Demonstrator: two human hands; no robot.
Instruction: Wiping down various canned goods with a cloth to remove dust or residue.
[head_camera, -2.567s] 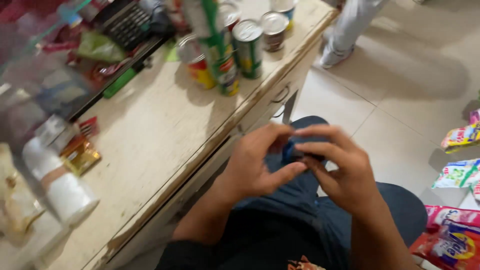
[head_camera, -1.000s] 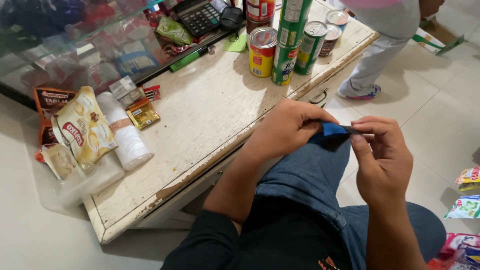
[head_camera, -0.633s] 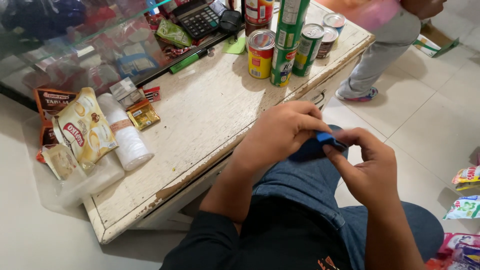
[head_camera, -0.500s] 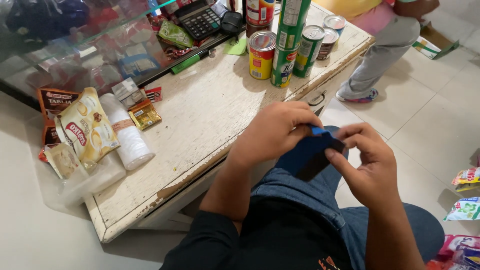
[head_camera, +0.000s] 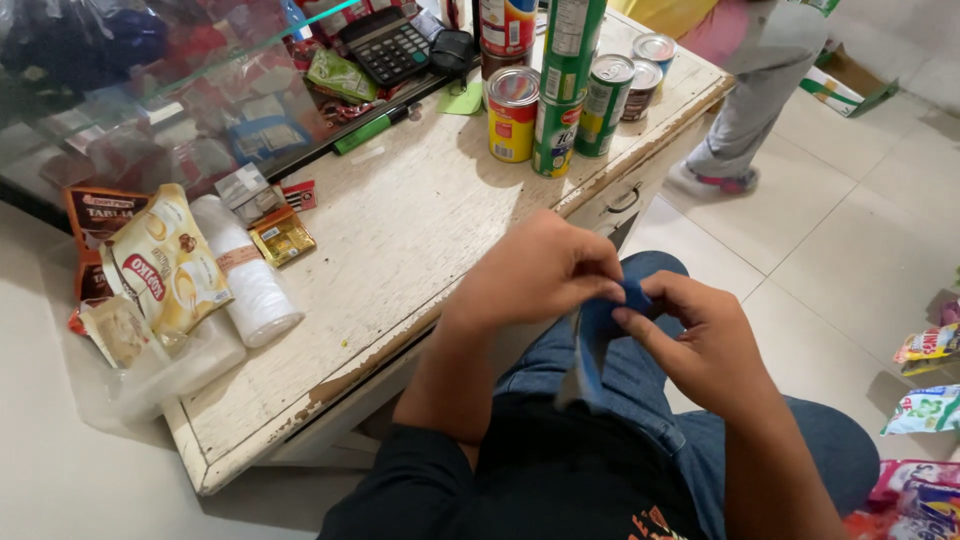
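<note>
My left hand (head_camera: 545, 270) and right hand (head_camera: 705, 345) pinched the top edge of a small blue pouch (head_camera: 592, 345) between fingertips, just right of the frame's centre, above my jeans. The pouch hung down limp between both grips, its mouth hidden, so I could not tell whether it was open. To the upper left lay the worn white surface (head_camera: 400, 240), with stacked tins (head_camera: 555, 90) at the top, a calculator (head_camera: 385, 45) beside them, and snack packets (head_camera: 160, 265) at the left.
</note>
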